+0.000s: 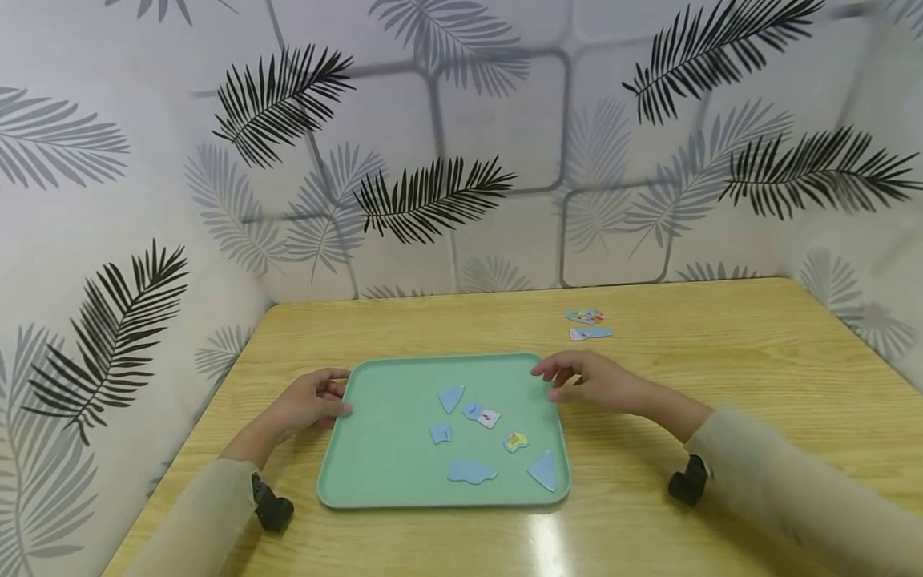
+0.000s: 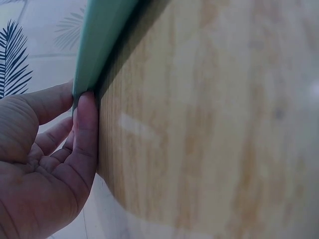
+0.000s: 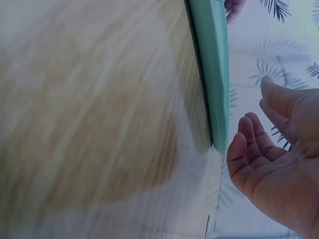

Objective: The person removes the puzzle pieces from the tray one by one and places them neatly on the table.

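A green tray (image 1: 382, 449) lies on the table, with several light-blue cardboard puzzle pieces scattered mostly over its right half. One piece (image 1: 515, 441) carries a yellow print, and another (image 1: 489, 417) has a white part. At the tray's left rim my left hand (image 1: 316, 401) pinches the edge; in the left wrist view the thumb and fingers of that hand (image 2: 55, 159) meet around the tray's side. My right hand (image 1: 594, 382) hovers by the far right corner with loosely bent fingers. In the right wrist view, this hand (image 3: 279, 154) holds nothing and appears apart from the rim.
Beyond the tray, towards the wall, lie a colourful puzzle piece (image 1: 585, 316) and a blue-and-white one (image 1: 591, 332). The wooden table (image 1: 721, 385) meets a leaf-patterned wall covering (image 1: 497, 232) at the back and sides. Each wrist wears a small black camera.
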Demonstrator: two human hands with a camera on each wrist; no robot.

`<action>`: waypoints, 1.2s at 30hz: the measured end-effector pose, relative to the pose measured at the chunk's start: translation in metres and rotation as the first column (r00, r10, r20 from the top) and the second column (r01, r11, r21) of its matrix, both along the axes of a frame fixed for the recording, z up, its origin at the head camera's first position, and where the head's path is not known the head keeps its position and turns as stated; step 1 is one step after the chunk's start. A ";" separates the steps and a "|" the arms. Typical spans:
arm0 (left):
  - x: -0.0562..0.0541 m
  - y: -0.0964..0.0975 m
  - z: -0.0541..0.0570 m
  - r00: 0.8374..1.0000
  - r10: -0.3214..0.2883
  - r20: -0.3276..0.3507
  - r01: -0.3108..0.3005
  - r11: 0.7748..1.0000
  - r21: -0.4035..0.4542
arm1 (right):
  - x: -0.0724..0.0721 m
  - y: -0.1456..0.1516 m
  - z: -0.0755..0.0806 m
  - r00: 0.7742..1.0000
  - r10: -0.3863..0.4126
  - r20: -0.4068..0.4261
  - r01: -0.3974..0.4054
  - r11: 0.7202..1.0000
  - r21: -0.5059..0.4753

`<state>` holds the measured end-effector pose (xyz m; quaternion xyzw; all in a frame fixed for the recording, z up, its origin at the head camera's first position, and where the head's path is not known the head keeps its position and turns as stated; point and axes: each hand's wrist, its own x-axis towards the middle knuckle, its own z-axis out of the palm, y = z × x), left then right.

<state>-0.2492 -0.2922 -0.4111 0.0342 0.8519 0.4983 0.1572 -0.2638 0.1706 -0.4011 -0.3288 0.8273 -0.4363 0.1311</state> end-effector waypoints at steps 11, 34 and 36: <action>-0.001 0.001 -0.001 1.000 0.002 0.001 -0.002 1.000 -0.004 | 0.008 -0.017 0.000 0.988 0.144 0.058 -0.146 0.989 0.030; -0.001 0.000 -0.001 1.000 -0.002 -0.008 0.002 1.000 -0.004 | 0.016 -0.038 -0.010 0.986 0.155 0.059 -0.162 0.980 0.120; 0.000 0.000 -0.001 1.000 0.001 -0.007 -0.001 1.000 -0.006 | 0.018 -0.038 -0.009 0.987 0.152 0.048 -0.157 0.980 0.124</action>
